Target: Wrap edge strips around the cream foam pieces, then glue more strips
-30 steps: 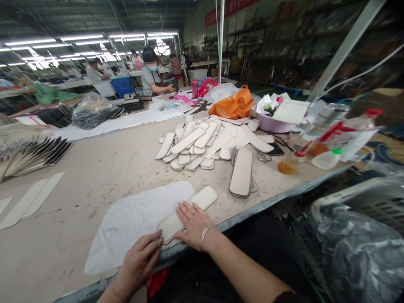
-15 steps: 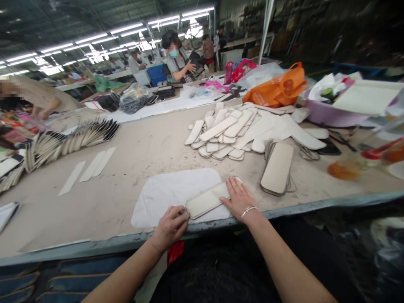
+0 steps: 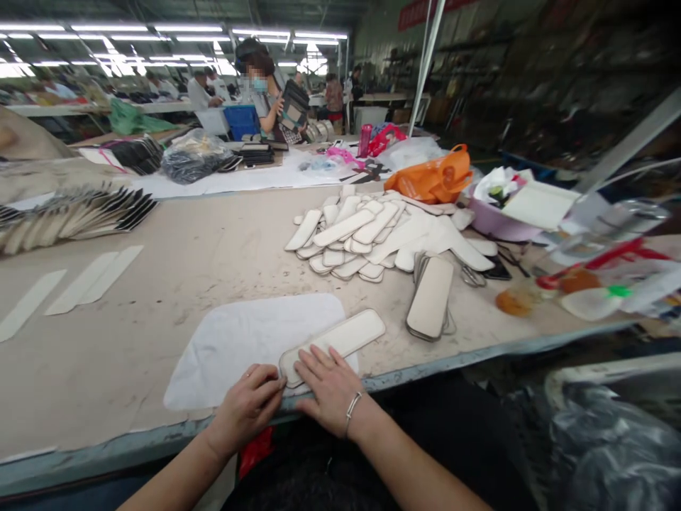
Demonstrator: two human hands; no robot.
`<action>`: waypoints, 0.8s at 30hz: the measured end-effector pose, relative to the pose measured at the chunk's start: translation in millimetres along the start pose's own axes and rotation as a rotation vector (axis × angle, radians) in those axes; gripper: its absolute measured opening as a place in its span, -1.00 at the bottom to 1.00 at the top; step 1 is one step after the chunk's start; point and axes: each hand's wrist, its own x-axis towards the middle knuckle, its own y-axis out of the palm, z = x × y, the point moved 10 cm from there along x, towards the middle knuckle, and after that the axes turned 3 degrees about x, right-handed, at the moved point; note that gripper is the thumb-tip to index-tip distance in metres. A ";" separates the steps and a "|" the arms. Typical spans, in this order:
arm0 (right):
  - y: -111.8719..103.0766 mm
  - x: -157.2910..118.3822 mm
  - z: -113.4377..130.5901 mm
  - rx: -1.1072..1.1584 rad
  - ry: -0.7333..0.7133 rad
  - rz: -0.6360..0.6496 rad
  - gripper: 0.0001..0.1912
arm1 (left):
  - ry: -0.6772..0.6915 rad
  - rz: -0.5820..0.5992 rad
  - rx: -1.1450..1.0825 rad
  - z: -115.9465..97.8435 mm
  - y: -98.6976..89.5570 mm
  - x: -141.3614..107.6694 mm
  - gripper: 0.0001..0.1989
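A long cream piece with rounded ends [image 3: 356, 332] lies slanted, partly over a white sheet [image 3: 228, 341] near the table's front edge. My right hand [image 3: 330, 387] rests flat on its lower left end, fingers spread, with a bracelet at the wrist. At the tip of that same end is my left hand [image 3: 252, 401], its fingers pinched together; whatever sits between them is too small to make out. Beyond, to the right, stands a neat stack of similar pieces [image 3: 432, 294], and behind it spreads a loose heap of cream pieces [image 3: 345, 231].
Flat strips [image 3: 85, 284] and a fanned row of pieces [image 3: 79, 216] lie left. An orange bag [image 3: 433, 177], a lilac basin [image 3: 500, 221] and a bottle with orange contents [image 3: 516, 301] are right. Across the table a masked person [image 3: 260, 99] holds a dark item.
My right hand has slid left along the cream piece to its lower left end, close to my left hand. The camera view has turned and levelled. The person opposite has raised a dark item.
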 end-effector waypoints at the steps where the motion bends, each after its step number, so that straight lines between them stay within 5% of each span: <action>1: -3.5 -1.4 -7.3 0.001 0.033 -0.008 -0.33 | 0.010 0.000 -0.003 0.5 0.8 0.1 -0.82; 10: -31.2 -21.1 -80.1 -0.104 0.280 -0.076 -0.37 | 0.027 -0.001 0.008 -1.1 -1.3 4.1 -0.83; 24: -50.4 -35.7 -139.4 -0.246 0.548 -0.197 -0.38 | -0.021 -0.026 0.004 -1.2 -6.0 5.4 -0.82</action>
